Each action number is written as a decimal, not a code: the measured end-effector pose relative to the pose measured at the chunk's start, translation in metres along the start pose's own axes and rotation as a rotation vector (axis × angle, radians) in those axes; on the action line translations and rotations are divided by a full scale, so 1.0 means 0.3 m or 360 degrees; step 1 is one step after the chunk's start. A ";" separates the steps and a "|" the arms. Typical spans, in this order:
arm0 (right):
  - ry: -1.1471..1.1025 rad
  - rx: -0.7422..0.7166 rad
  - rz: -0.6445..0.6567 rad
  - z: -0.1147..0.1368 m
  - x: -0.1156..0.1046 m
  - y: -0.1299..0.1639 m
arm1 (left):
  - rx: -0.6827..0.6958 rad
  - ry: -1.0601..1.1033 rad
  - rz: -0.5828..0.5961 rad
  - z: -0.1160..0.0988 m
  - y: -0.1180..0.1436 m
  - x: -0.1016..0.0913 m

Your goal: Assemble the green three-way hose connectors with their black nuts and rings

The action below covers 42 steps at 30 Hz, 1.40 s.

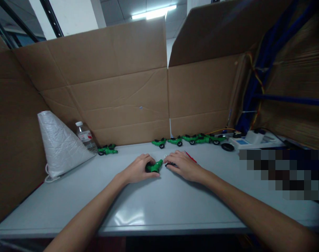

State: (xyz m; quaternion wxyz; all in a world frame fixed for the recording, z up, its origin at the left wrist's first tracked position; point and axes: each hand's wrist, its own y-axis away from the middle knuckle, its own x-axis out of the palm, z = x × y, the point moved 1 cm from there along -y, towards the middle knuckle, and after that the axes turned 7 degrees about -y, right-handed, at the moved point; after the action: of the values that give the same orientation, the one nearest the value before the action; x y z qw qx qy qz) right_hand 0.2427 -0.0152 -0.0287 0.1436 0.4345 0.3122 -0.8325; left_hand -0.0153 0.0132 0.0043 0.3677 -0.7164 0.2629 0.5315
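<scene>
The left hand [138, 170] is curled over a small green toy car [154, 166] lying on the bench [154, 206], fingers wrapped about its rear end so the nose sticks out to the right. The right hand [182, 165] rests flat-fingered just beside that nose, fingertips touching a small dark piece, perhaps a wheel, though the view is too dim to say; whether it grips anything I cannot tell.

The car looks like light, stiff moulded plastic: easy to lift, unlikely to bend, but small enough to slip or roll on its wheels. The body's middle gives the surest hold, clear of the wheels.

The bench is smooth, pale grey and slightly glossy, so loose parts would likely slide. Along the back edge stands a row of cars [191, 139] like it, with one more [108, 150] apart at the left, near a water bottle [84, 137] and a white bag [60, 143]. A loose black wheel [227, 147] lies by a white device [250, 140] on the right. Cardboard walls [117, 87] fence the bench in, under a ceiling light [154, 13].
</scene>
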 end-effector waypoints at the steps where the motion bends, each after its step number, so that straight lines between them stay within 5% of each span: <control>1: -0.0032 0.0018 -0.0029 -0.004 0.002 -0.001 | 0.0000 -0.0002 0.0001 -0.001 0.000 0.001; 7: -0.0695 0.0164 -0.0267 -0.026 0.009 -0.026 | -0.0006 -0.0034 -0.0007 -0.006 0.002 0.001; 19: -0.2060 0.0526 -0.0107 0.018 0.000 -0.025 | 0.0074 -0.0064 0.0039 -0.022 0.006 -0.011; 42: -0.2172 0.0596 -0.0242 0.024 -0.005 -0.032 | 0.0084 0.0048 0.0061 -0.044 0.008 -0.019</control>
State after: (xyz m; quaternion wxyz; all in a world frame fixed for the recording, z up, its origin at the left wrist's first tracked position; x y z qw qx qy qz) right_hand 0.2341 -0.0126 -0.0207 0.1714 -0.1895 0.0339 -0.9662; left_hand -0.0114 0.0010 0.0113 0.3721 -0.7093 0.2959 0.5204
